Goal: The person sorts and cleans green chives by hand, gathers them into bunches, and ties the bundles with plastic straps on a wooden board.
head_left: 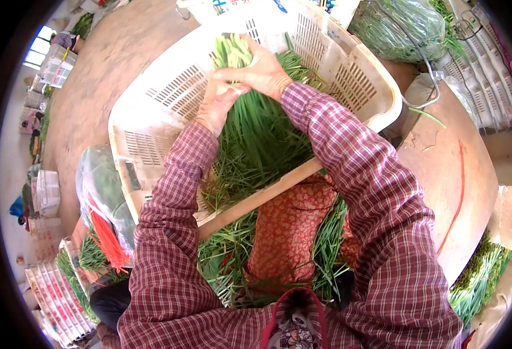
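Note:
A bunch of long green stalks with pale cut ends (233, 52) stands upright over a white plastic crate (151, 116). My right hand (263, 68) is wrapped round the bunch just below the pale ends. My left hand (216, 104) touches it from the lower left, its fingers closed against the stalks beside my right hand. The green leaves hang down from my hands into the crate, onto a pile of loose greens (267, 145). Whether a tie runs round the bunch is hidden by my fingers.
Red ties (106, 235) hang beside a plastic bag of greens (96, 174) at left. A wooden board (442, 192) with one red strip lies at right. Bagged greens (395, 29) sit at upper right. Stacked crates (55, 302) stand lower left. A distant person (65, 39) is at upper left.

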A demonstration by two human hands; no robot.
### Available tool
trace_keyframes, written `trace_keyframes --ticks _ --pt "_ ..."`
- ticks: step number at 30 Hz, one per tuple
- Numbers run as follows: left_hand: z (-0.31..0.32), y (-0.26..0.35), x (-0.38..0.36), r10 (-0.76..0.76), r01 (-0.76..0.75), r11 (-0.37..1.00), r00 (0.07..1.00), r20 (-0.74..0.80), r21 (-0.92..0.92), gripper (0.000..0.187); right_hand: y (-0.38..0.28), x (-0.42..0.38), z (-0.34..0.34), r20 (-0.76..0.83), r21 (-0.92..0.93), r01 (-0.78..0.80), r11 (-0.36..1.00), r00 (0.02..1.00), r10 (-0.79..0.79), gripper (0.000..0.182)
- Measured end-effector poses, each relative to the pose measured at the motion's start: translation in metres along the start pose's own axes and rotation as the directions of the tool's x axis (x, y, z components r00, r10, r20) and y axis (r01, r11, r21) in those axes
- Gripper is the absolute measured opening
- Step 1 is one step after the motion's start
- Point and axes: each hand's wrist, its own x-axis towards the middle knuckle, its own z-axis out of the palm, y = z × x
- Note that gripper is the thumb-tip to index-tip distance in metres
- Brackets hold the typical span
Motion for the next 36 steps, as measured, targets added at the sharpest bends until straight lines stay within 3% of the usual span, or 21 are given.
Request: trace_keyframes --ticks 4,5,7,11,13,14,15,16,18,20,22,23,24,25,26,28,31,33,34,35,36 --pt "0.005 0.061 -0.003 0.119 -0.147 0.981 0.973 0.198 0.130 0.102 -0.065 -0.010 -0.002 -0.043 0.107 0.168 0.980 0.985 -0.164 0.095" --pt "0.005 0.073 -0.011 0.109 -0.100 0.994 0.966 0.235 -0.051 0.105 -0.083 -0.011 -0.004 -0.040 0.102 0.180 0.978 0.984 -0.176 0.095" --pt "0.006 0.096 -0.029 0.124 -0.060 0.972 0.953 0.278 -0.228 0.107 -0.141 -0.017 -0.010 -0.300 0.197 0.424 0.884 0.884 -0.358 0.038" --pt "-0.008 0.139 -0.093 -0.140 0.055 0.937 0.964 0.227 0.344 0.114 -0.206 -0.028 -0.037 -0.321 0.577 0.436 0.691 0.899 -0.299 0.021" --pt "-0.030 0.132 -0.131 -0.099 0.028 0.965 0.959 0.266 0.260 0.121 -0.218 -0.032 -0.047 -0.440 0.422 0.571 0.705 0.808 -0.392 0.019" --pt "-0.066 0.136 -0.147 -0.193 0.133 0.976 0.890 0.414 0.170 0.120 -0.223 -0.038 -0.048 -0.390 0.462 0.542 0.702 0.835 -0.388 0.019" --pt "-0.102 0.130 -0.150 -0.137 -0.134 0.803 0.907 0.398 0.581 0.111 -0.229 -0.044 -0.042 -0.390 0.454 0.552 0.700 0.829 -0.401 0.019" --pt "-0.116 0.152 -0.175 -0.112 -0.056 0.892 0.934 0.340 0.448 0.104 -0.236 -0.053 -0.033 -0.401 0.451 0.548 0.705 0.830 -0.388 0.018" --pt "-0.136 0.186 -0.196 0.221 -0.282 0.934 0.938 0.268 0.220 0.094 -0.259 -0.084 -0.002 -0.375 0.564 0.448 0.694 0.887 -0.268 0.015" --pt "-0.112 0.219 -0.212 0.532 -0.558 0.799 0.830 0.167 0.225 0.088 -0.257 -0.085 0.016 -0.242 0.662 0.340 0.668 0.940 -0.240 0.013" --pt "-0.102 0.234 -0.210 0.597 -0.639 0.723 0.769 0.227 0.263 0.090 -0.263 -0.092 0.040 -0.190 0.607 0.304 0.734 0.953 -0.238 0.015" --pt "-0.082 0.235 -0.215 0.586 -0.636 0.721 0.771 0.247 0.276 0.093 -0.269 -0.099 0.054 -0.190 0.528 0.329 0.783 0.944 -0.269 0.017" --pt "-0.063 0.237 -0.219 0.575 -0.633 0.718 0.774 0.267 0.288 0.097 -0.272 -0.106 0.072 -0.248 0.671 0.344 0.657 0.939 -0.238 0.022" --pt "-0.037 0.235 -0.225 0.490 -0.543 0.790 0.838 0.239 0.283 0.103 -0.271 -0.106 0.084 -0.343 0.600 0.471 0.647 0.882 -0.324 0.024" --pt "-0.037 0.221 -0.220 0.498 -0.576 0.736 0.816 0.292 0.356 0.113 -0.274 -0.116 0.090 -0.300 0.634 0.415 0.653 0.910 -0.287 0.024" --pt "-0.004 0.204 -0.250 0.189 -0.199 0.979 0.967 0.170 0.045 0.115 -0.272 -0.127 0.098 -0.327 0.609 0.411 0.678 0.909 -0.257 0.026" --pt "0.005 0.162 -0.269 0.187 -0.178 0.973 0.981 0.046 -0.149 0.094 -0.264 -0.130 0.115 -0.427 0.650 0.448 0.614 0.883 -0.192 0.026" --pt "0.003 0.142 -0.269 0.166 -0.169 0.976 0.986 -0.029 -0.139 0.073 -0.261 -0.133 0.124 -0.476 0.604 0.412 0.682 0.873 -0.107 0.027" --pt "0.002 0.138 -0.268 0.172 -0.180 0.975 0.983 -0.070 -0.129 0.054 -0.259 -0.134 0.123 -0.441 0.636 0.390 0.666 0.892 -0.101 0.029" --pt "-0.007 0.139 -0.273 0.172 -0.180 0.976 0.982 -0.073 -0.125 0.054 -0.258 -0.137 0.126 -0.408 0.664 0.369 0.650 0.908 -0.099 0.031" --pt "-0.012 0.153 -0.280 0.052 -0.058 0.990 0.997 -0.049 -0.125 0.046 -0.261 -0.145 0.117 -0.282 0.615 0.225 0.756 0.958 -0.055 0.034"
